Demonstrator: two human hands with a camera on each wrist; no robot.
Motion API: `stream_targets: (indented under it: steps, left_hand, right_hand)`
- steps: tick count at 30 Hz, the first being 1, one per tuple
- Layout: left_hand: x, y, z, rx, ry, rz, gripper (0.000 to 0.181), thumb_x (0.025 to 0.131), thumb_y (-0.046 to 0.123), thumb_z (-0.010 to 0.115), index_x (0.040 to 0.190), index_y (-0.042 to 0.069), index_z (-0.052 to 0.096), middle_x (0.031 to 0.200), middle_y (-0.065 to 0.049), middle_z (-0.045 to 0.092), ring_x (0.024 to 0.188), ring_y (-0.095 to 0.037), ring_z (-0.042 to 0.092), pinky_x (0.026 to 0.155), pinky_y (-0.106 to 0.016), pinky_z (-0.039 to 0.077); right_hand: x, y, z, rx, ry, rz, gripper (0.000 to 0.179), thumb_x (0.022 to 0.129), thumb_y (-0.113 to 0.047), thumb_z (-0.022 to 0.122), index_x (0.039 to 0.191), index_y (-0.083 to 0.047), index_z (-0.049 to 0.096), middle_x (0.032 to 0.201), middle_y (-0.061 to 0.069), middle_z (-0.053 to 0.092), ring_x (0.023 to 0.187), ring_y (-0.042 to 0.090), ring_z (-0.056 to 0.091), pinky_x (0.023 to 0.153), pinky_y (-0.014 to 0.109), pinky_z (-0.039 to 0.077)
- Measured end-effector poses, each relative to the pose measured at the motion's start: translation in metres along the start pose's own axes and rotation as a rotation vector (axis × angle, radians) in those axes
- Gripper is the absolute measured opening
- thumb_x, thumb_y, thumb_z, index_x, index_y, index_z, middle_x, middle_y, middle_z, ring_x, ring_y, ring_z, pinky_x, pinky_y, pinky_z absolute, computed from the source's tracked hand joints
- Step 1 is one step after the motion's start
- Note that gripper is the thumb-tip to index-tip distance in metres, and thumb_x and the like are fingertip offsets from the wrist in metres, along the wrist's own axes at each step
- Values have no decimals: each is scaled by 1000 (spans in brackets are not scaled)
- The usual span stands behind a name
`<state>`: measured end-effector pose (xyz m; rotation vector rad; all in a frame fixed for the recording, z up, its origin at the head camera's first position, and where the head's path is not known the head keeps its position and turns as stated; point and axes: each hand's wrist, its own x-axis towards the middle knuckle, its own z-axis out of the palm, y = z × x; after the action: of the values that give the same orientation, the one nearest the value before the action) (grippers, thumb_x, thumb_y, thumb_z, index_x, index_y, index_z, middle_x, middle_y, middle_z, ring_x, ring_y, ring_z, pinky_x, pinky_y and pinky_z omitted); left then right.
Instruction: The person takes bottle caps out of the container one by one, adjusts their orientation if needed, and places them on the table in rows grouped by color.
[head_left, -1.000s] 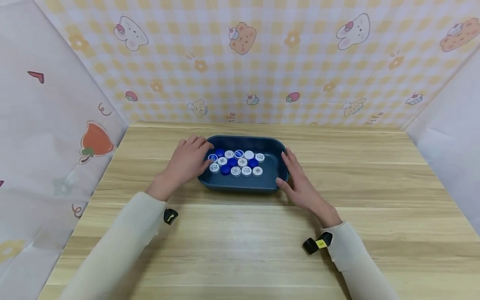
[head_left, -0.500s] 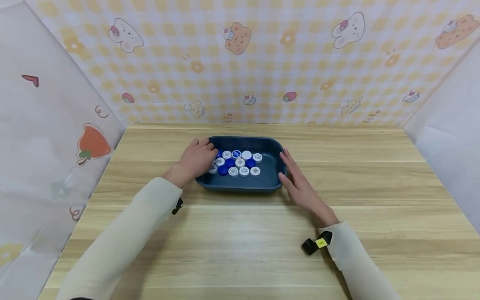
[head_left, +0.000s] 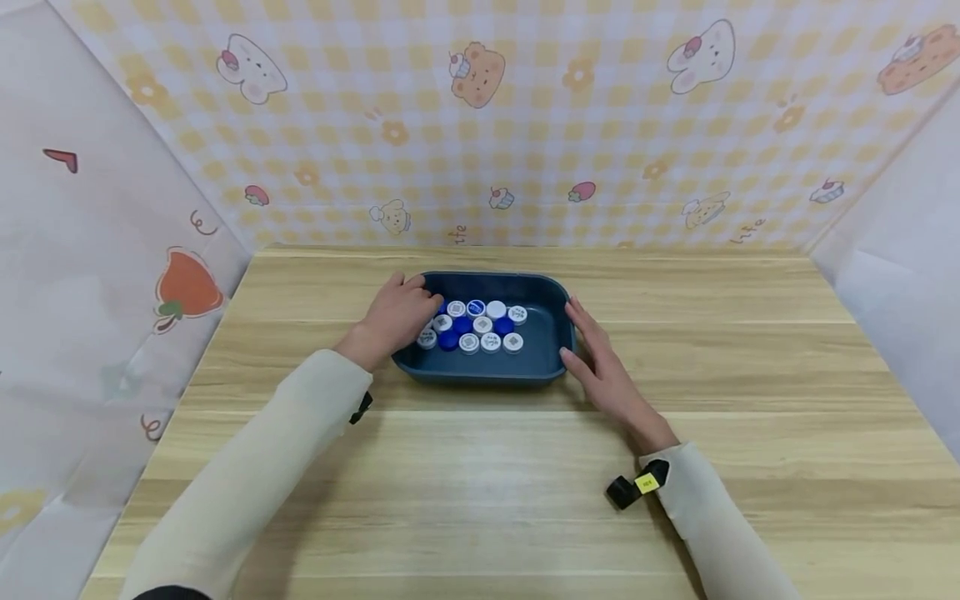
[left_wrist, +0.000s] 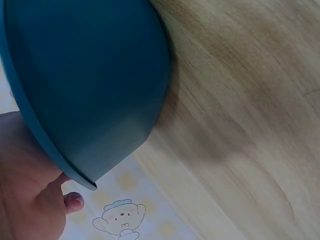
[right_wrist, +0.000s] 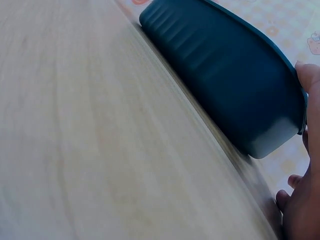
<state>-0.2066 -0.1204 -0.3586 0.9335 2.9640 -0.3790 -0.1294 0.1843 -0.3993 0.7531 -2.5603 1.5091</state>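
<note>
A dark blue-green oblong tray (head_left: 547,337) holds several round bottle caps in rows, some white (head_left: 513,342), some blue (head_left: 504,326). Over the tray's left end reaches my left hand (head_left: 393,318), fingers bent down among the leftmost caps and covering part of them. I cannot tell whether those fingers pinch a cap. In the left wrist view this hand (left_wrist: 30,185) lies across the rim, one fingertip showing beyond it. At the other end, my right hand (head_left: 603,367) rests its extended fingers and thumb against the tray; the right wrist view has its thumb at the rim.
The tray stands on a light wood-grain table (head_left: 480,483). Behind it rises a yellow checked wall covering (head_left: 525,125) with cartoon prints, and a white printed sheet (head_left: 97,292) hangs on the left. Both wrists carry small black cameras (head_left: 622,493).
My left hand has moved right and further over the tray's left end, now hiding the leftmost caps. The right hand stays at the right end, its thumb drawn slightly back to the rim.
</note>
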Motion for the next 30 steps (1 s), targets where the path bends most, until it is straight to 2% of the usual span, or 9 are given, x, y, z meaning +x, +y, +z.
stream_targets:
  steps: [5,10,16,21,24,30]
  left_hand:
    - [2,0,0,19,17,17,21,94,12,60,114,8,67,101,-9,70,88,-26,49,72,-36,32]
    - [4,-2,3,45,28,31,26,95,13,58,119,7,64,103,-10,70,91,-26,50,72,-36,32]
    - [6,-5,5,53,10,39,32,94,15,61,124,7,61,107,-9,69,99,-28,51,76,-37,34]
    - [7,-13,6,-41,-7,67,30,86,18,71,115,9,65,101,-6,69,94,-26,50,75,-37,32]
    - [8,-19,4,-135,-21,100,28,82,17,76,108,11,69,99,-4,68,91,-24,50,76,-37,32]
    - [9,-27,2,-339,-101,106,28,78,13,80,104,13,72,98,-2,62,90,-20,50,80,-37,29]
  right_hand:
    - [-1,3,0,7,4,-6,58,95,1,49,147,6,24,155,22,14,141,39,10,107,61,13]
    - [-1,3,-1,6,8,-7,58,95,1,50,147,5,24,155,22,14,141,39,10,107,61,12]
    - [-1,4,-1,9,5,-12,58,95,0,50,147,6,24,155,24,14,141,41,10,107,62,10]
    - [-1,4,-1,2,-8,3,58,97,-3,50,147,5,24,155,23,13,141,40,10,107,62,10]
    - [-1,6,-1,5,-8,6,58,97,-4,50,148,4,24,156,22,12,141,39,10,107,62,10]
    - [-1,34,3,0,0,-9,61,97,-7,52,151,-5,23,158,12,11,143,31,8,107,62,10]
